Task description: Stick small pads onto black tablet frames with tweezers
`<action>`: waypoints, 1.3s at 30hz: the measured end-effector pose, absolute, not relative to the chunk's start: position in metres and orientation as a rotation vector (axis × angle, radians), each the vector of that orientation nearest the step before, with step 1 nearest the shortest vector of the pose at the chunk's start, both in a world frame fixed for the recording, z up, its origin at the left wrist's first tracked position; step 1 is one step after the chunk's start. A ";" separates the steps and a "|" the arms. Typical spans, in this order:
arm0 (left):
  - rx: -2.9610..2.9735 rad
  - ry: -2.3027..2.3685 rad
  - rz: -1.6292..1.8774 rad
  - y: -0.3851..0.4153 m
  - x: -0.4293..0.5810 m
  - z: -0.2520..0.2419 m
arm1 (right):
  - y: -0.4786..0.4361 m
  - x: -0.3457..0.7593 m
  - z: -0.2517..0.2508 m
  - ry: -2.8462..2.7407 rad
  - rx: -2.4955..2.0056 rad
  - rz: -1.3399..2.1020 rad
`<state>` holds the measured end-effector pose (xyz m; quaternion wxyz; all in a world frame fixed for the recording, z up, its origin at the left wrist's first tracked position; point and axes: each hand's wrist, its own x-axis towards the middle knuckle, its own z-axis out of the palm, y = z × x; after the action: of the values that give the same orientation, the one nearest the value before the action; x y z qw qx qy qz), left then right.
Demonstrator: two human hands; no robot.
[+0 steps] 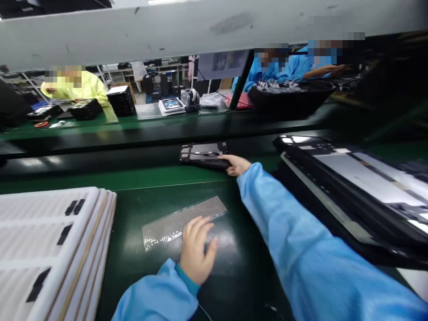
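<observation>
R hand (pixel 238 165) gripping device (pixel 204 149) at near R corner; rest of it extends L of grip, over blk strip (pixel 100 162). L hand (pixel 198 252) unclenched at sheet (pixel 177 220), contact unclear.

A scuffed, pale beam (pixel 187 29) crossed twelve o'clock, a strip light (pixel 167 2) glowed at eleven, and a green workbench (pixel 242 276) lay at six.

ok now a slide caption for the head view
Right hand holds a flat dark device by its corner; left hand open beside a patterned clear sheet on the green bench.
</observation>
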<state>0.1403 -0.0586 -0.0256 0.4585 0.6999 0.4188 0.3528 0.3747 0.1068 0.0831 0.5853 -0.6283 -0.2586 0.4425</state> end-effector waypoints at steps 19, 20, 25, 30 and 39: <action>1.593 0.744 0.408 -0.095 0.107 -0.005 | -0.263 0.415 0.077 -1.099 -1.543 1.531; 1.667 0.810 0.430 -0.090 0.102 -0.003 | -0.254 0.408 0.078 -1.102 -1.570 1.494; 1.991 1.253 0.464 -0.061 0.055 0.009 | -0.202 0.391 0.063 -0.840 -1.652 0.996; 2.236 1.454 0.271 -0.054 0.041 0.024 | -0.184 0.397 0.026 -0.616 -1.746 0.999; 2.540 1.141 -0.093 -0.021 0.147 0.023 | -0.188 0.397 0.053 -0.726 -1.710 1.276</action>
<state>0.1469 -0.0214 0.0231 0.1767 0.8973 0.4031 -0.0330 0.3966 -0.1877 0.0532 0.4296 -0.6851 -0.2909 0.5113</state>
